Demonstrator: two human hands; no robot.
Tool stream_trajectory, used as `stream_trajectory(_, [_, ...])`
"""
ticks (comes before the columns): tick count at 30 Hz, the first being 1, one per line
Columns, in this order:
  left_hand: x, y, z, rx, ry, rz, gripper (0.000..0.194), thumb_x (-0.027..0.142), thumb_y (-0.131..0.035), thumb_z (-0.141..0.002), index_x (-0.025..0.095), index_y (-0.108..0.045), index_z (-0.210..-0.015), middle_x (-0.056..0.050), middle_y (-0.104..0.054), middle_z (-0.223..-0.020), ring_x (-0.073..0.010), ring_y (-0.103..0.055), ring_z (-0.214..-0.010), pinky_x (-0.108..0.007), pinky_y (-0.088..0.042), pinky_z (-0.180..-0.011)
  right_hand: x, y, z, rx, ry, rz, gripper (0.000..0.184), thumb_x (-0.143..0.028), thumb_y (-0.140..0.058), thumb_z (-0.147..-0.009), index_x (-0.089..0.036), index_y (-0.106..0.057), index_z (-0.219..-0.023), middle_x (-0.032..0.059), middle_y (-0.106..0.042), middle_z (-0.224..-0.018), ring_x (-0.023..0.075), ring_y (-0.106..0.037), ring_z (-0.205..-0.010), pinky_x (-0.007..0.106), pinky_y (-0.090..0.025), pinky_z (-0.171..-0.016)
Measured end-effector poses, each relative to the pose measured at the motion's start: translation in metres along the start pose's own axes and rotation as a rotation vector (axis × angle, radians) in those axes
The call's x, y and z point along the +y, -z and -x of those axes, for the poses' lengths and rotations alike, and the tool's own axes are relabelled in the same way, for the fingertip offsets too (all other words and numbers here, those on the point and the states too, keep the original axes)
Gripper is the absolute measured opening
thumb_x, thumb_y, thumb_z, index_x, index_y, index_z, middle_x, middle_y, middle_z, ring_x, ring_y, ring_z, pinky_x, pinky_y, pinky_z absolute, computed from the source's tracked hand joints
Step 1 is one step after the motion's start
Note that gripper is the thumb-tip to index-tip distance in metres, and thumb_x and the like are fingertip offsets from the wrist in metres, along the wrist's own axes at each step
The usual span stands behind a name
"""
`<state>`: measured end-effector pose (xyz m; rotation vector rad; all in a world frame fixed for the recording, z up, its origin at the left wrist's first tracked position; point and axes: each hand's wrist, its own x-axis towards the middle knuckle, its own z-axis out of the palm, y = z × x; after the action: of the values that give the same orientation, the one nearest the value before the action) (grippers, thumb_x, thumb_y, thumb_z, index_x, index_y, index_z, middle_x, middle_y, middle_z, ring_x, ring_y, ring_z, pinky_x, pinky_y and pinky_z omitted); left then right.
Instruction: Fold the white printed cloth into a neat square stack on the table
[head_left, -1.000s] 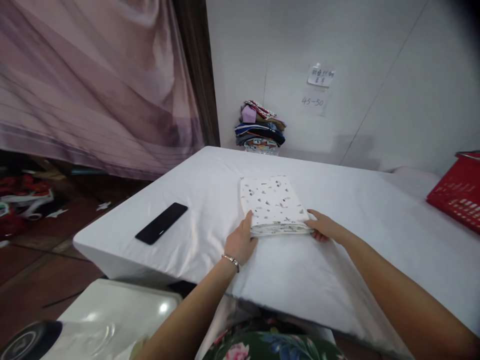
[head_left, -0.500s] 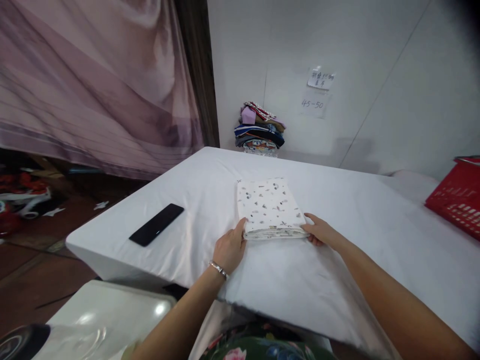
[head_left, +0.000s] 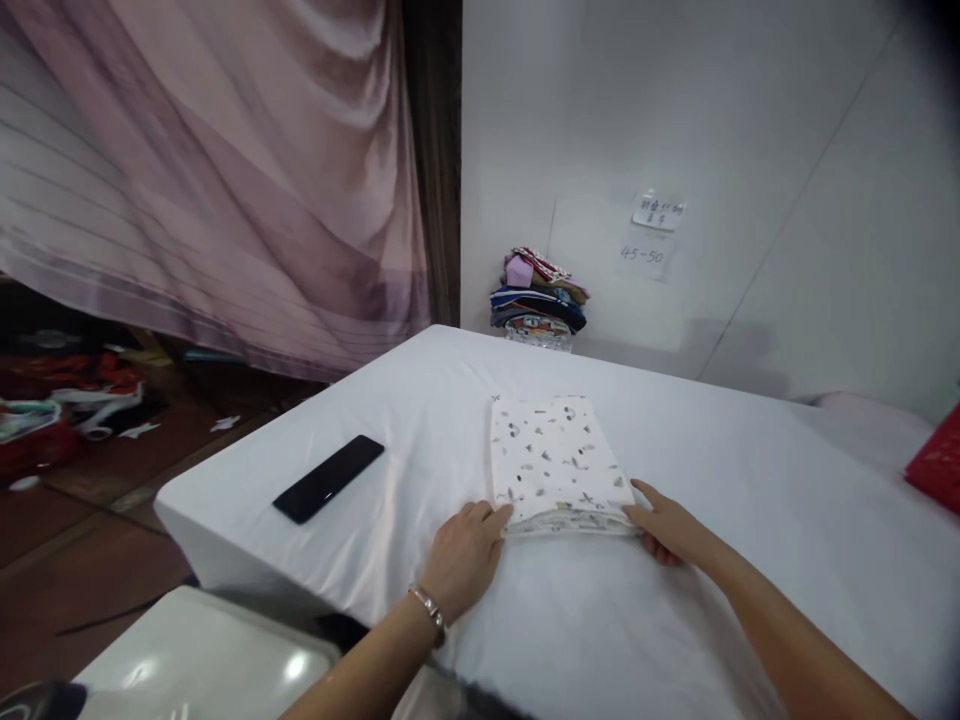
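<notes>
Left hand [head_left: 463,560] at seven o'clock, right hand [head_left: 669,528] at five, both gripping a folded, white, grey-printed cloth rectangle [head_left: 559,452] extending toward twelve.

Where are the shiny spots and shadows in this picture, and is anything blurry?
Head view: bright glare spots on the glossy white surface, bottom left; head view: a soft shadow low on the wall, and a dark, smudgy top-right corner; head view: the folded cloth is fairly clear, its tiny print slightly soft.
</notes>
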<state>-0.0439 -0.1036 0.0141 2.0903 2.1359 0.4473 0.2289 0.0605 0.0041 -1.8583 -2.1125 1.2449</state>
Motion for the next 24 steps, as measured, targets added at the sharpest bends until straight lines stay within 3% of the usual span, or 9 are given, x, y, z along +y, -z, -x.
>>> stream_trajectory(2, [-0.002,0.006,-0.003,0.040,-0.007,0.060,0.031,0.028,-0.046,-0.081,0.028,-0.052,-0.112,-0.003,-0.056,-0.097,-0.0184,-0.052,-0.091,-0.031,-0.044,-0.073,0.000,0.006,0.003,0.045,0.031,0.145,0.070,-0.053,-0.039,-0.081,-0.022,-0.017,-0.140,0.0032,-0.063,-0.060,0.0204,-0.060,-0.053,0.030,-0.044,-0.048])
stream_trajectory(5, [-0.004,0.006,-0.015,0.151,-0.083,0.102,0.042,0.046,-0.044,-0.082,0.025,-0.048,-0.119,-0.007,-0.048,-0.122,-0.0237,-0.044,-0.112,-0.040,-0.039,-0.091,-0.008,0.015,0.006,0.238,0.144,0.396,0.070,-0.059,-0.040,-0.078,-0.019,-0.033,-0.135,0.0128,-0.065,-0.095,0.0289,-0.062,-0.085,0.041,-0.047,-0.068])
stream_trajectory(9, [-0.001,-0.014,-0.033,0.089,-0.302,0.050,0.065,0.060,-0.041,-0.079,0.022,-0.035,-0.131,-0.008,-0.033,-0.140,-0.0280,-0.025,-0.129,-0.050,-0.020,-0.105,-0.041,0.009,0.001,0.414,0.476,0.485,0.059,-0.053,-0.033,-0.084,-0.015,-0.045,-0.127,0.0121,-0.045,-0.131,0.0276,-0.040,-0.121,0.042,-0.034,-0.098])
stream_trajectory(11, [0.000,-0.025,-0.038,0.044,-0.343,0.031,0.071,0.064,-0.041,-0.076,0.020,-0.034,-0.131,-0.009,-0.034,-0.139,-0.0281,-0.024,-0.130,-0.050,-0.017,-0.107,-0.064,-0.004,-0.011,0.406,0.673,0.474,0.059,-0.051,-0.032,-0.085,-0.015,-0.040,-0.131,0.0101,-0.035,-0.139,0.0240,-0.030,-0.128,0.039,-0.027,-0.104])
stream_trajectory(13, [0.000,-0.032,-0.039,0.039,-0.352,0.015,0.072,0.065,-0.040,-0.076,0.020,-0.034,-0.132,-0.009,-0.033,-0.140,-0.0278,-0.022,-0.131,-0.049,-0.016,-0.108,-0.087,-0.018,-0.030,0.365,0.780,0.490,0.062,-0.052,-0.032,-0.086,-0.015,-0.034,-0.135,0.0094,-0.025,-0.144,0.0228,-0.020,-0.132,0.039,-0.023,-0.106])
stream_trajectory(18, [-0.006,-0.039,-0.039,0.056,-0.379,0.004,0.072,0.062,-0.042,-0.076,0.022,-0.030,-0.134,-0.008,-0.030,-0.141,-0.0274,-0.020,-0.132,-0.049,-0.015,-0.108,-0.117,-0.026,-0.097,0.287,0.681,0.604,0.070,-0.056,-0.030,-0.084,-0.013,-0.023,-0.139,0.0099,-0.014,-0.147,0.0234,-0.008,-0.135,0.041,-0.014,-0.107])
stream_trajectory(22, [-0.008,-0.040,-0.040,0.044,-0.375,0.037,0.073,0.064,-0.044,-0.074,0.024,-0.032,-0.133,-0.007,-0.031,-0.141,-0.0263,-0.019,-0.132,-0.048,-0.015,-0.109,-0.105,-0.013,-0.142,0.326,0.370,0.647,0.071,-0.058,-0.024,-0.084,-0.014,-0.020,-0.140,0.0078,-0.011,-0.147,0.0255,-0.009,-0.134,0.046,-0.013,-0.106])
stream_trajectory(24, [-0.008,-0.041,-0.040,0.039,-0.374,0.056,0.073,0.064,-0.045,-0.073,0.024,-0.032,-0.133,-0.007,-0.032,-0.141,-0.0259,-0.020,-0.132,-0.047,-0.015,-0.109,-0.095,-0.010,-0.154,0.345,0.336,0.655,0.072,-0.060,-0.022,-0.083,-0.016,-0.019,-0.140,0.0054,-0.009,-0.148,0.0250,-0.008,-0.135,0.045,-0.013,-0.106])
